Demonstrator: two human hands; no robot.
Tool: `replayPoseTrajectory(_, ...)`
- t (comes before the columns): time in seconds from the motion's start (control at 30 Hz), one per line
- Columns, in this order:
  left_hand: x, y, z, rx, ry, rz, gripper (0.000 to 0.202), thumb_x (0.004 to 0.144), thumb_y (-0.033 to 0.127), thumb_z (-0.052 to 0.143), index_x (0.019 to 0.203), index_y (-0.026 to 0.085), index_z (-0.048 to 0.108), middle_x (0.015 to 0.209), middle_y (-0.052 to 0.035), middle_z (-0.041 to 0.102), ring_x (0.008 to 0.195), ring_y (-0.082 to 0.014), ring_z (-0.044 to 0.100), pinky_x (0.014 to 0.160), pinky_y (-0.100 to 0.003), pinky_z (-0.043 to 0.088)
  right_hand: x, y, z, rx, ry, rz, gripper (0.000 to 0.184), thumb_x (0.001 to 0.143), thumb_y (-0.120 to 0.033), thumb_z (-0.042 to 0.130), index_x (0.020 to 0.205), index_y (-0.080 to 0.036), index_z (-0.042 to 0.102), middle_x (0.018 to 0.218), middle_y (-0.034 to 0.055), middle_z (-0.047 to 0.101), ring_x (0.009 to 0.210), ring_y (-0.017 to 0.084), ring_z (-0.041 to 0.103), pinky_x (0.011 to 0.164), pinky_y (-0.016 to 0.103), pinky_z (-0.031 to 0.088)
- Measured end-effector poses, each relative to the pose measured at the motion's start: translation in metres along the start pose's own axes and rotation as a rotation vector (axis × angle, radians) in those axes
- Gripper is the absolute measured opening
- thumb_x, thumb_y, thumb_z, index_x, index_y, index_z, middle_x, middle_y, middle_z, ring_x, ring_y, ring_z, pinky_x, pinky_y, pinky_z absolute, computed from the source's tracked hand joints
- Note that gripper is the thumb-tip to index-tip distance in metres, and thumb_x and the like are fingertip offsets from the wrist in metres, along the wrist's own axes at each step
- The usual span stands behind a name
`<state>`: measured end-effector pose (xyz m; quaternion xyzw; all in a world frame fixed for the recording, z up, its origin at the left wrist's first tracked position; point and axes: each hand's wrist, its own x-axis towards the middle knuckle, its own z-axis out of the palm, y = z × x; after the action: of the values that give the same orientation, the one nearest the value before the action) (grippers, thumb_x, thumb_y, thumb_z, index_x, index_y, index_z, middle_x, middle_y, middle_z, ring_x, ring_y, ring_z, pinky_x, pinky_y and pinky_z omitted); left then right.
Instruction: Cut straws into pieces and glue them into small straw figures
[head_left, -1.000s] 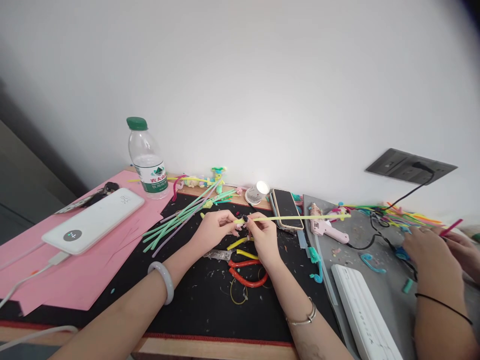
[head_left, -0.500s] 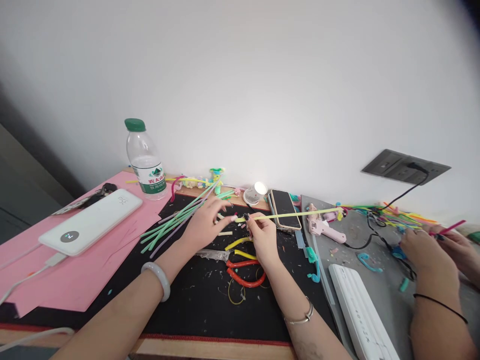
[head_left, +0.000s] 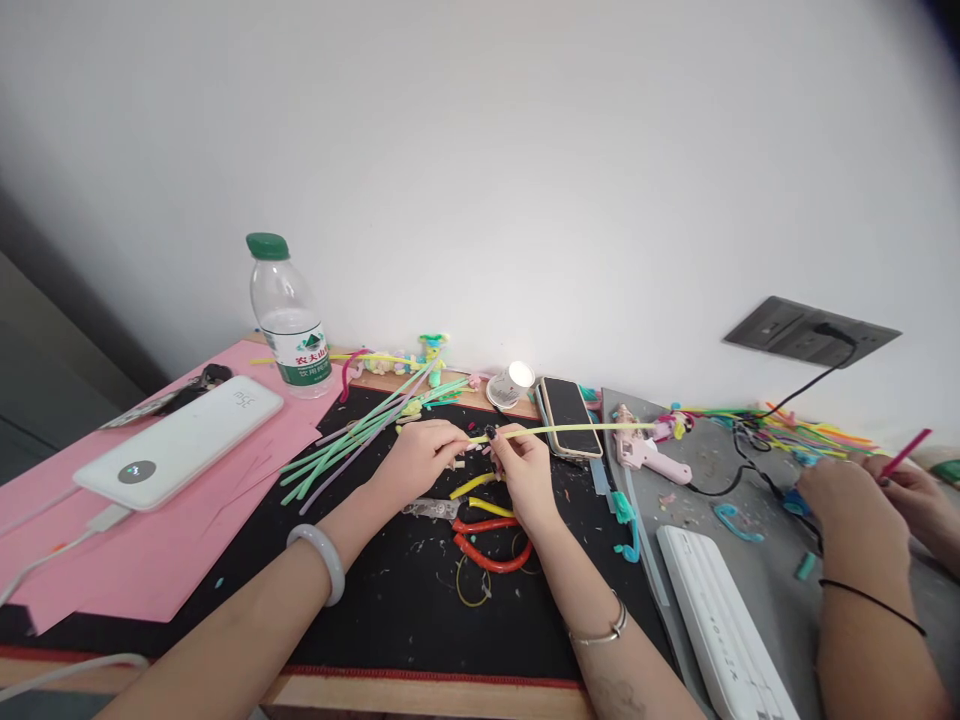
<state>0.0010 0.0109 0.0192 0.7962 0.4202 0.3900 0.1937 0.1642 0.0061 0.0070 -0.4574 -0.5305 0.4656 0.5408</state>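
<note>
My right hand (head_left: 517, 465) pinches the left end of a long yellow-green stick (head_left: 577, 429) that runs to the right over a phone (head_left: 568, 405). Just left of it, my left hand (head_left: 420, 457) is closed with its fingertips at the same end of the stick, above the black mat (head_left: 390, 590). Beneath my hands lie red-handled cutters (head_left: 480, 535), short yellow pieces (head_left: 472, 487) and a small pale piece (head_left: 454, 465). A bundle of green and purple sticks (head_left: 360, 432) lies to the left of my left hand.
A water bottle (head_left: 289, 320), a white power bank (head_left: 180, 440) on pink paper (head_left: 135, 540), a small cup (head_left: 510, 385), a pink glue gun (head_left: 649, 455) and a white keyboard (head_left: 720, 630) surround the mat. Another person's hands (head_left: 862, 510) hold a red stick (head_left: 904, 452) at the right.
My left hand opened and reached toward the bundle of sticks, then came back closed to the stick's end. The yellow-green stick slid left, so less of it reaches to the right.
</note>
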Motion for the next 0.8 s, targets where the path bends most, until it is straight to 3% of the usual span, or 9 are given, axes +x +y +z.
replayPoseTrajectory(0.2,0.001,0.0,0.001,-0.053,-0.052,0.009,0.02,0.083,0.027,0.047,0.085,0.02,0.066,0.083,-0.0037,0.067,0.077,-0.0156,0.059,0.072,-0.026,0.043,-0.001,-0.003,0.0,-0.129,-0.038,-0.056,0.02,0.077,-0.036,0.057,0.073,-0.016,0.057,0.056,-0.0032,0.048,0.046,0.008,0.038,0.042,0.021,0.029)
replayPoseTrajectory(0.3,0.001,-0.002,0.001,-0.035,-0.064,-0.011,0.022,0.084,0.026,0.044,0.083,0.02,0.066,0.08,-0.0034,0.067,0.074,-0.0156,0.059,0.07,-0.026,0.043,-0.001,-0.005,-0.001,-0.294,-0.088,-0.13,0.017,0.078,-0.033,0.055,0.076,-0.017,0.06,0.063,-0.0011,0.054,0.052,0.009,0.043,0.049,0.022,0.034)
replayPoseTrajectory(0.37,0.001,-0.004,-0.001,-0.005,-0.004,-0.072,0.023,0.084,0.027,0.043,0.082,0.02,0.065,0.075,-0.0022,0.067,0.068,-0.0151,0.059,0.067,-0.026,0.042,-0.001,-0.009,-0.003,-0.435,-0.113,-0.16,0.015,0.076,-0.032,0.057,0.08,-0.017,0.06,0.063,-0.0013,0.055,0.053,0.01,0.045,0.052,0.022,0.035)
replayPoseTrajectory(0.43,0.002,-0.009,-0.004,0.033,0.1,-0.154,0.024,0.084,0.028,0.043,0.082,0.02,0.065,0.072,-0.0013,0.067,0.064,-0.0152,0.059,0.067,-0.026,0.043,-0.001,-0.015,-0.007,-0.592,-0.184,-0.153,0.014,0.072,-0.032,0.061,0.076,-0.018,0.059,0.058,-0.0028,0.054,0.05,0.01,0.044,0.051,0.022,0.034)
replayPoseTrajectory(0.53,0.002,-0.019,-0.009,0.067,0.214,-0.274,0.023,0.082,0.03,0.044,0.083,0.021,0.065,0.062,0.0005,0.065,0.059,-0.015,0.059,0.065,-0.026,0.044,-0.005,-0.027,-0.013,-0.815,-0.404,-0.09,0.014,0.067,-0.03,0.065,0.064,-0.019,0.058,0.055,-0.0024,0.055,0.05,0.01,0.045,0.048,0.022,0.03)
replayPoseTrajectory(0.63,0.003,-0.028,-0.012,0.034,0.223,-0.334,0.022,0.081,0.029,0.045,0.084,0.021,0.065,0.058,0.002,0.063,0.054,-0.0138,0.059,0.063,-0.025,0.045,-0.012,-0.038,-0.017,-0.983,-0.544,-0.057,0.01,0.064,-0.025,0.066,0.065,-0.018,0.059,0.064,0.0001,0.059,0.056,0.011,0.047,0.05,0.022,0.029)
replayPoseTrajectory(0.8,0.005,-0.033,-0.012,-0.11,0.219,-0.402,0.02,0.08,0.028,0.046,0.088,0.018,0.062,0.074,-0.0016,0.068,0.06,-0.0144,0.065,0.061,-0.024,0.05,-0.023,-0.051,-0.014,-1.144,-0.634,-0.051,0.018,0.06,-0.019,0.064,0.077,-0.017,0.057,0.078,0.0038,0.059,0.066,0.014,0.05,0.054,0.022,0.031)
